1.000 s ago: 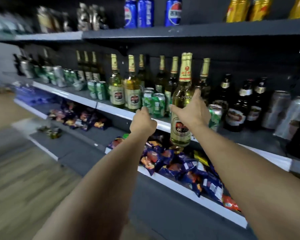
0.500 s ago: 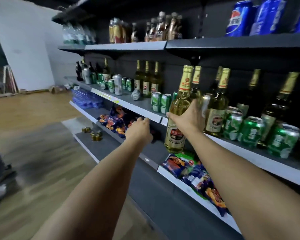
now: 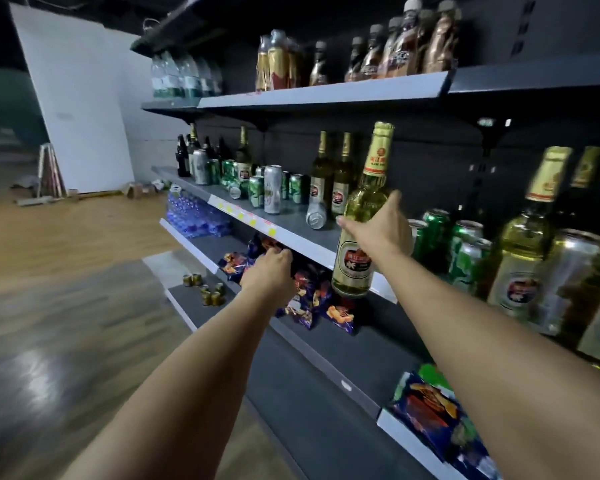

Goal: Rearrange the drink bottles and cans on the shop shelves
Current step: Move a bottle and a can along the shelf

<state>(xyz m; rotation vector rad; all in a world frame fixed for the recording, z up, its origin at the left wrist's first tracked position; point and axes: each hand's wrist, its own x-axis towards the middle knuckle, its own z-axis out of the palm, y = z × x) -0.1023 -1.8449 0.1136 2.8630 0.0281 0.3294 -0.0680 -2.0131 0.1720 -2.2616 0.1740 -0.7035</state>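
Gripping the beer bottle (image 3: 355, 237) round its shoulder, the right hand (image 3: 381, 230) holds it upright in the air before the middle shelf (image 3: 291, 233) – glass, heavy, probably slick, best taken at the body. Left hand (image 3: 269, 275) curled, apparently empty; beyond, a toppled can (image 3: 316, 214) lies on that shelf

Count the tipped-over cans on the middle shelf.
2: a silver can lies just left of the held bottle; a second can lies farther left among green cans. More may be hidden.

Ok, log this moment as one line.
right hand: grips gold-foil-necked green glass beer bottle, upright, off shelf | left hand: curled, holds nothing, before grey metal middle shelf
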